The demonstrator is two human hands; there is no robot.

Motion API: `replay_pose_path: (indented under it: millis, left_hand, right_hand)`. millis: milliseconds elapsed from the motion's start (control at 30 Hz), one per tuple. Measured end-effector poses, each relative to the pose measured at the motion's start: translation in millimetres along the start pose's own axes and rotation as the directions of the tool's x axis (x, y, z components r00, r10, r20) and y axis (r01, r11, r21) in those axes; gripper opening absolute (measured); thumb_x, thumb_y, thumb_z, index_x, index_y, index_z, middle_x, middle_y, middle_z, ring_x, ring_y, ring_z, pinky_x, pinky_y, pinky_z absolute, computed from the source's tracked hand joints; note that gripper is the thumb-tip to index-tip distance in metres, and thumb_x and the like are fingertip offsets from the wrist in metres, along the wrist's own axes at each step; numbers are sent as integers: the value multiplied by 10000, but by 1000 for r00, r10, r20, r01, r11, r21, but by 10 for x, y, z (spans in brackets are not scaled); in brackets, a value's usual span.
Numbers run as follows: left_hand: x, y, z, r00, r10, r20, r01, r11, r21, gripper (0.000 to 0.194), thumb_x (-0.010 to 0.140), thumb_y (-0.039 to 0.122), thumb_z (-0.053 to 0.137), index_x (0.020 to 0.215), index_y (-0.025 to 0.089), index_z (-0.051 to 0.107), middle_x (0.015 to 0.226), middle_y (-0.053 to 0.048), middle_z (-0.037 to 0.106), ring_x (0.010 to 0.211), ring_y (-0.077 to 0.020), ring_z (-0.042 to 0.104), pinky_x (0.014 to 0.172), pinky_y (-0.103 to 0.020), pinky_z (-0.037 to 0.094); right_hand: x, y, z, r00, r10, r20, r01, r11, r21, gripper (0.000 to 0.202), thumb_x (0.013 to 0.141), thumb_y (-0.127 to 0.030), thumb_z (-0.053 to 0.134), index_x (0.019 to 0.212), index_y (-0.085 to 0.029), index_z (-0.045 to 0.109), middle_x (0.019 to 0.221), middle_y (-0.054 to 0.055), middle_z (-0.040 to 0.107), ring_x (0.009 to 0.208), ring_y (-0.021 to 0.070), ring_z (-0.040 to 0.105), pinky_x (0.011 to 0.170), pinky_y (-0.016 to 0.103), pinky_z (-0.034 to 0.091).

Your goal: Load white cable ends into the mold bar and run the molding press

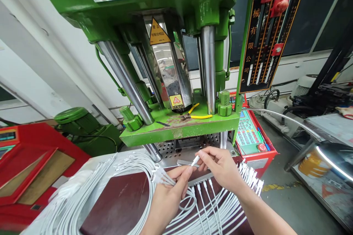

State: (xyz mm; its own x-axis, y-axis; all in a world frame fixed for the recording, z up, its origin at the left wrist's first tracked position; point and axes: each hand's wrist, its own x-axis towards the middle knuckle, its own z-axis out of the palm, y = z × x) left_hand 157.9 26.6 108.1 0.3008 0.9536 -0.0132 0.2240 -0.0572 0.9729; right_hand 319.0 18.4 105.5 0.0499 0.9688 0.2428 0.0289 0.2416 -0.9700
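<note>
In the head view, a small white cable connector (195,161) sits between my two hands. My left hand (171,191) is closed, with thumb and forefinger pinching the cable just behind the connector. My right hand (219,164) pinches the connector's other end with thumb and fingertips. White cables (162,177) with plugs lie right against my left hand; whether its lower fingers also grip some is hidden. Below my hands, several white plugs (205,185) are lined up in a row on the dark brown board (118,200). A thin flat metallic piece (183,162) lies just behind the connector.
A green press (179,130) stands ahead, with yellow-handled pliers (200,116) on its plate. Coiled white cables (82,194) cover the left; more plug ends (252,178) spread at right. A red control box (255,143) stands at the right, a red machine (24,161) at the left.
</note>
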Motion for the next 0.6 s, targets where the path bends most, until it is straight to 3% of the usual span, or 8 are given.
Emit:
replay_pose_path:
  millis: [133,200,267,367,467,533,567,600]
  left_hand:
    - [5,33,39,999,41,-2,-41,999,-21,420,841,509,518,665,161,675,403,40,429,410,-106,392,497,-244,390]
    - [27,43,4,996,53,-68,-59,994,-88,452,875,522,441,818,150,693,532,-9,587,510,-149,534,581,-277,463]
    - [75,32,-117,969,104,-225,-129,987,-99,482,887,524,407,1000,133,666,730,-57,686,689,-193,621,701,-311,489]
    - [188,-21,-472,827,213,-521,-270,962,-34,462,899,492,389,958,132,673,769,-63,704,745,-195,629,769,-316,470]
    - [283,-94,-918,653,249,-715,-394,918,-39,468,904,439,340,778,138,675,610,-37,662,573,-169,596,606,-293,467]
    - [300,-135,-1147,557,263,-788,-416,909,9,505,900,429,305,701,133,662,533,-32,625,485,-155,557,513,-275,433]
    - [294,-150,-1215,549,254,-797,-390,921,25,521,899,443,299,691,131,660,500,-26,602,443,-145,528,469,-265,407]
    - [282,-160,-1250,569,240,-787,-346,938,36,539,900,467,296,697,129,663,476,-18,580,408,-134,496,434,-257,381]
  right_hand:
    - [19,-8,-16,1000,21,10,-22,999,49,305,851,-442,563,786,-153,632,653,7,642,585,122,628,557,220,510]
    - [25,-24,-68,1000,28,-7,-28,997,73,324,853,-457,556,757,-154,621,644,6,636,564,121,623,534,222,504]
    - [24,-42,-163,999,7,-53,-2,996,94,317,861,-443,557,748,-153,620,626,5,628,540,119,612,525,228,496]
    - [23,-49,-356,951,-115,-287,154,981,118,259,876,-389,567,782,-160,642,608,-6,607,516,101,576,526,228,471]
    - [37,-6,-488,792,-203,-575,273,961,37,213,867,-358,596,796,-167,656,633,-9,591,508,87,541,509,224,435]
    - [40,37,-459,747,-211,-630,243,969,-36,211,862,-358,605,790,-166,656,625,-13,580,498,87,533,507,227,428]
    - [33,51,-399,761,-206,-615,209,976,-67,216,865,-362,600,791,-167,656,613,-16,574,494,88,533,508,228,431]
    - [17,55,-311,789,-198,-581,173,980,-98,217,870,-364,592,797,-170,657,605,-18,574,491,90,535,506,228,433]
